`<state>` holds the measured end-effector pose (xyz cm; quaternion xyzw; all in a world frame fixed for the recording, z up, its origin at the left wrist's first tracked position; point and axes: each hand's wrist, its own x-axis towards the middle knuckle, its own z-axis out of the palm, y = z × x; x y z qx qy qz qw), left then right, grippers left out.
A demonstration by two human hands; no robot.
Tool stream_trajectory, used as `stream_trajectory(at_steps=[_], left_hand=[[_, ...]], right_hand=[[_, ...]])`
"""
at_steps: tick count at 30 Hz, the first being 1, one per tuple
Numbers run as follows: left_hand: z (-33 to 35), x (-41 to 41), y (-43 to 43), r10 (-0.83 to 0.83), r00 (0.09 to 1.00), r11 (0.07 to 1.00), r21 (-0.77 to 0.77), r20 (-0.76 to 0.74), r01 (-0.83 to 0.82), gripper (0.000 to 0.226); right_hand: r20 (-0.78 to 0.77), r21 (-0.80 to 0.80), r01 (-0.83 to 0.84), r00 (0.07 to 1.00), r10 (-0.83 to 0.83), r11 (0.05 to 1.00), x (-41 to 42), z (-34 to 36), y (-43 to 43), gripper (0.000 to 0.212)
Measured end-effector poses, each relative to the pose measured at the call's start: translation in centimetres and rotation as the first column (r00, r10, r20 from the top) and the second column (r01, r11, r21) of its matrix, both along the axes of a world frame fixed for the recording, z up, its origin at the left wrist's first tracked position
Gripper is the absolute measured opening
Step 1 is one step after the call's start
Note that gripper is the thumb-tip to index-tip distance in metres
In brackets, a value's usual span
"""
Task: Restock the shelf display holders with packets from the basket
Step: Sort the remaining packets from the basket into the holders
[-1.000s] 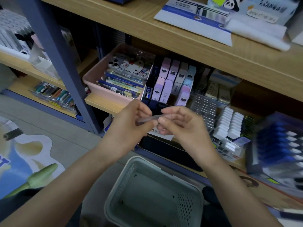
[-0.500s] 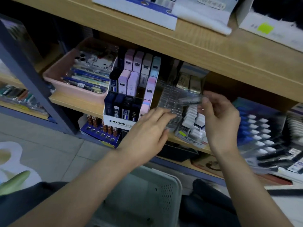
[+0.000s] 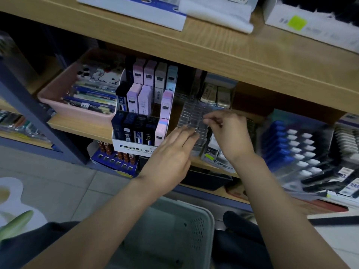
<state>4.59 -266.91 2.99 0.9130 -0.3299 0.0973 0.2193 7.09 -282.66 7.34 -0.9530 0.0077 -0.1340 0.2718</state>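
Looking down, I see my left hand (image 3: 171, 152) flat, straight fingers touching the clear holder (image 3: 191, 115) on the middle shelf (image 3: 81, 127). My right hand (image 3: 230, 133) curls its fingertips over it; whether they pinch a packet, I cannot tell. Below, the basket (image 3: 194, 209) is cut off.

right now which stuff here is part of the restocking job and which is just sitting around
In the job:
clear display holder, right hand pinching a blurred clear packet at it, left hand flat against its lower edge, basket below.

Just lying about:
MONO lead display, pink tray, blue pen rack, papers on the upper shelf.
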Motion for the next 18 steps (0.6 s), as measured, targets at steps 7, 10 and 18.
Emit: stream_trajectory(at_steps=[7, 10, 18], left_hand=[[-0.1, 0.2, 0.3, 0.000, 1.000, 1.000, -0.010, 0.020, 0.000, 0.055], [-0.4, 0.3, 0.4, -0.003, 0.999, 1.000, -0.002, 0.040, 0.003, 0.055], [0.8, 0.9, 0.8, 0.109, 0.993, 0.982, -0.162, 0.044, -0.101, 0.044]], right_hand=[[-0.022, -0.162, 0.026, 0.999, -0.030, 0.986, 0.1, -0.6, 0.8, 0.013], [-0.065, -0.216, 0.014, 0.997, -0.029, 0.976, -0.4, -0.3, 0.9, 0.022], [-0.187, -0.124, -0.098, 0.980, 0.074, 0.988, -2.5, -0.1, -0.3, 0.044]])
